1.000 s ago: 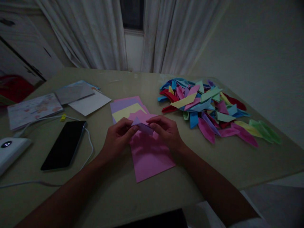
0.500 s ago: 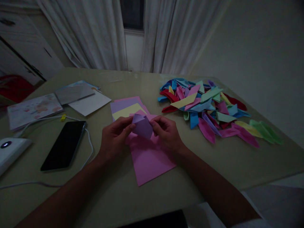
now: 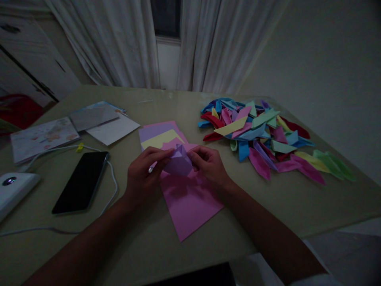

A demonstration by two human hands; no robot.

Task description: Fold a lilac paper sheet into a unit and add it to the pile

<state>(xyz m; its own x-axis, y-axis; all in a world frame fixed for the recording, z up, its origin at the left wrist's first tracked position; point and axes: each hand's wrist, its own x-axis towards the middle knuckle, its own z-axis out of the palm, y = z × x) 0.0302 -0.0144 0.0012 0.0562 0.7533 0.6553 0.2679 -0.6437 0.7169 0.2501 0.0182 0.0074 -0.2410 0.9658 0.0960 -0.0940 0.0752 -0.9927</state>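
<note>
Hands (image 3: 175, 169) fold purple paper (image 3: 178, 162) over table (image 3: 143, 246).

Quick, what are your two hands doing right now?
Left hand: closed, pinching the left side of the purple folded paper.
Right hand: closed, pinching the paper's right side.

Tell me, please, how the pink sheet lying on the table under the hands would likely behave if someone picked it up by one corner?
The pink sheet looks thin and lies flat on the table, so it would probably be very light and droop. It likely slides easily on the smooth top. Like the purple piece between the left hand and right hand, it should crease readily.
</note>
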